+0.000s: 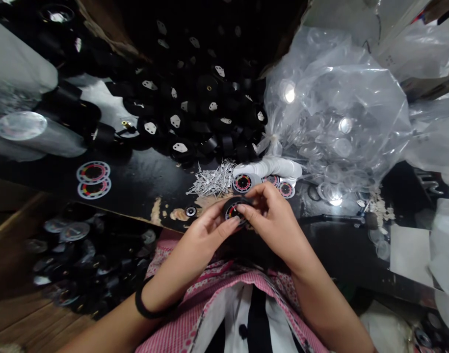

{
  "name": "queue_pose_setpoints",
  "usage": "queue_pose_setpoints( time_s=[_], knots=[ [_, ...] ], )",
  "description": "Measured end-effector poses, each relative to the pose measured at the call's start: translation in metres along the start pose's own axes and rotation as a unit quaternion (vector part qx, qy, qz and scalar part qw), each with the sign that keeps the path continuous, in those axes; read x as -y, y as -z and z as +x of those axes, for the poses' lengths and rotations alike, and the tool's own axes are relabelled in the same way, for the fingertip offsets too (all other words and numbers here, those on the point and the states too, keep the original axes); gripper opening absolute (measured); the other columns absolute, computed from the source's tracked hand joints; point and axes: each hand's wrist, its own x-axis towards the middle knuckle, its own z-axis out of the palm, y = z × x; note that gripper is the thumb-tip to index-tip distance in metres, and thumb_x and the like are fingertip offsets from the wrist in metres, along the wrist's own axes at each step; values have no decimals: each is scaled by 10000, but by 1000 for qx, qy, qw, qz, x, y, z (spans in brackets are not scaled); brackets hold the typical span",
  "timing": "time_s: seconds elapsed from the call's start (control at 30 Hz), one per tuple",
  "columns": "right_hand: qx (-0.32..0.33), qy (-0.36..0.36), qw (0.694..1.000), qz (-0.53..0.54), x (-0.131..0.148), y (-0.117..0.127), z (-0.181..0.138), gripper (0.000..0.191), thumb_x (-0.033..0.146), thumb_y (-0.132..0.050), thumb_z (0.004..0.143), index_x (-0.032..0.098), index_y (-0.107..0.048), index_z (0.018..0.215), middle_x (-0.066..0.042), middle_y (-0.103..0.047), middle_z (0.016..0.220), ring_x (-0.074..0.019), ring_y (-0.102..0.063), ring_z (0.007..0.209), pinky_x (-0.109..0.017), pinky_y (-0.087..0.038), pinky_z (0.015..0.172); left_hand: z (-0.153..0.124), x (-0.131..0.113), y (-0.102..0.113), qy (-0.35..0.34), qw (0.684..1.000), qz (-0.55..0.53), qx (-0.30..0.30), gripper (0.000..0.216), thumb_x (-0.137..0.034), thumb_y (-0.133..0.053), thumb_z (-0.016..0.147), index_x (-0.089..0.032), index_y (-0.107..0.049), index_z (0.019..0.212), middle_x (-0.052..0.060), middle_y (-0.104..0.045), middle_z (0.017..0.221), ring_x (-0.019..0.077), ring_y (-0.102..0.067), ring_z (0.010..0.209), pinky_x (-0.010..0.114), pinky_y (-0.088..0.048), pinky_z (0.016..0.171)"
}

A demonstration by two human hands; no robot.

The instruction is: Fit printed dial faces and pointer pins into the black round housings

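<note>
Between both hands I hold a round black gauge (pixel 230 212) with a dial of red and yellow marks facing up. My left hand (pixel 211 226) is closed around its left side, thumb along the near rim. My right hand (pixel 274 215) grips the right side, and its thumb presses on the dial face. What the fingers underneath do is hidden. Just beyond the hands lie a pile of small grey-white needle-like pointers (pixel 214 179) and a fanned row of dial discs (pixel 270 167), one dial (pixel 242 183) face up at its left end.
Black gauge housings (pixel 205 110) are heaped behind. A plastic bag of clear discs (pixel 330 117) stands at the back right. Two dials (pixel 93 180) lie on the left of the black table (pixel 136 179). Below its left edge sit several gauges (pixel 88 260). A black rod-like tool (pixel 332 219) lies right.
</note>
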Motion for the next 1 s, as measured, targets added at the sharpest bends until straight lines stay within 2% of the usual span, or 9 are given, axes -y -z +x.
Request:
queue_pose_setpoints(
  time_s=[0.13, 0.27, 0.33, 0.4, 0.5, 0.63, 0.73, 0.83, 1.0],
  knots=[
    [61, -27, 997, 37, -5, -3, -9, 133, 255, -613, 895, 222, -577, 1019, 17, -620, 881, -121, -582, 716, -248, -471, 636, -7, 3, 7, 19, 997, 69, -14, 360, -388, -803, 768, -255, -748, 1097, 80, -767, 1121, 293, -716, 1057, 425, -569, 959],
    [125, 42, 990, -43, -4, -8, 0, 131, 219, -552, 949, 215, -626, 1056, -20, -709, 986, -162, -650, 881, -299, -499, 793, -14, 1, 20, 2, 992, 91, -86, 345, -378, -810, 750, -254, -750, 1066, 62, -775, 1066, 289, -713, 1060, 429, -558, 982],
    [89, 64, 979, -172, -1, -16, 15, 135, 209, -523, 965, 189, -657, 973, -63, -726, 1005, -215, -655, 950, -365, -478, 861, -14, -4, 23, -9, 991, 27, -128, 318, -356, -818, 741, -243, -745, 1029, 53, -775, 1053, 283, -719, 1046, 435, -578, 955],
    [37, 66, 948, -309, 2, -26, 29, 167, 219, -509, 966, 166, -663, 928, -110, -724, 1004, -274, -650, 965, -428, -455, 870, -12, -9, 22, -15, 988, -36, -151, 268, -311, -807, 751, -219, -738, 993, 53, -776, 1045, 272, -727, 1024, 428, -594, 930],
    [3, 68, 911, -407, 4, -41, 43, 194, 258, -498, 969, 146, -656, 961, -147, -713, 1030, -320, -646, 952, -473, -442, 847, -7, -18, 19, -11, 985, -90, -149, 187, -245, -741, 808, -199, -724, 989, 61, -780, 1048, 248, -731, 1019, 403, -589, 936],
    [5, 67, 905, -420, 4, -47, 46, 200, 248, -482, 974, 136, -648, 973, -149, -712, 1015, -315, -648, 929, -454, -432, 813, -2, -21, 15, -15, 981, -126, -149, 146, -229, -685, 858, -208, -709, 1000, 50, -786, 1023, 226, -732, 1025, 405, -563, 981],
    [14, 53, 919, -390, 3, -43, 44, 182, 251, -493, 971, 154, -644, 945, -129, -715, 1004, -288, -644, 921, -429, -417, 813, 1, -19, 13, -59, 976, -136, -157, 107, -230, -689, 863, -220, -707, 969, 26, -779, 1047, 216, -715, 1076, 414, -519, 1050],
    [31, 53, 938, -342, 4, -38, 41, 151, 249, -524, 961, 177, -644, 905, -87, -715, 977, -263, -641, 931, -406, -409, 813, 5, -17, 11, -101, 978, -126, -133, 135, -251, -699, 863, -234, -717, 995, 30, -769, 1083, 229, -686, 1142, 429, -476, 1100],
    [39, 84, 950, -300, 5, -31, 28, 144, 304, -598, 950, 178, -652, 994, -71, -701, 1001, -263, -631, 987, -403, -411, 839, 8, -17, 6, -107, 979, -123, -123, 153, -257, -701, 869, -217, -737, 1012, 52, -778, 1069, 236, -688, 1138, 395, -490, 1079]
  ],
)
